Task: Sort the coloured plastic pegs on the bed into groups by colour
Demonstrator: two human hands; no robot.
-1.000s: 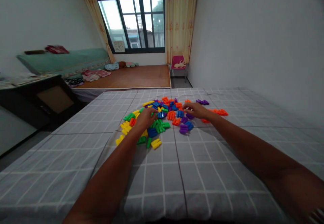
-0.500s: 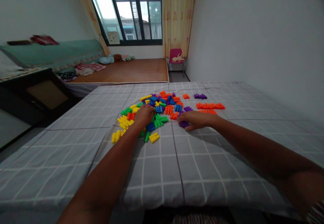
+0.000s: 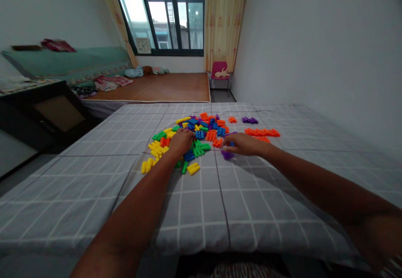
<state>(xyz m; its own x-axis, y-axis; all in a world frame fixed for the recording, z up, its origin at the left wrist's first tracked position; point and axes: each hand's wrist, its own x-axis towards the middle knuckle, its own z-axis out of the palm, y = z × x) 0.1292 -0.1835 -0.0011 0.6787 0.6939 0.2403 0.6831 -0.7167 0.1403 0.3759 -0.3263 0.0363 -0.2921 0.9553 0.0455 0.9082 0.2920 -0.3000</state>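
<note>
My left hand (image 3: 182,140) lies over the left-middle of a loose pile of plastic building blocks, its fingers bent down among them. Its fingertips are hidden, so any grip there does not show. Beside it are green blocks (image 3: 199,147) and blue blocks (image 3: 199,135). To the right of the pile, my right hand (image 3: 243,144) hovers low, thumb and forefinger apart. Just below its fingers sits a purple block (image 3: 227,155) on the cloth. Some blue and purple shows in the gap between thumb and forefinger. Orange blocks (image 3: 217,142) lie left of these fingers.
A row of joined orange blocks (image 3: 262,132) lies beyond my right hand, with a purple row (image 3: 250,120) and a small orange piece (image 3: 232,119) farther back. Yellow blocks (image 3: 193,168) sit at the pile's near edge. A grey checked cloth (image 3: 201,211) covers the surface.
My right hand has lifted slightly off the purple block, which now shows below its fingers. My left hand stays on the pile. The whole view has shifted slightly.
</note>
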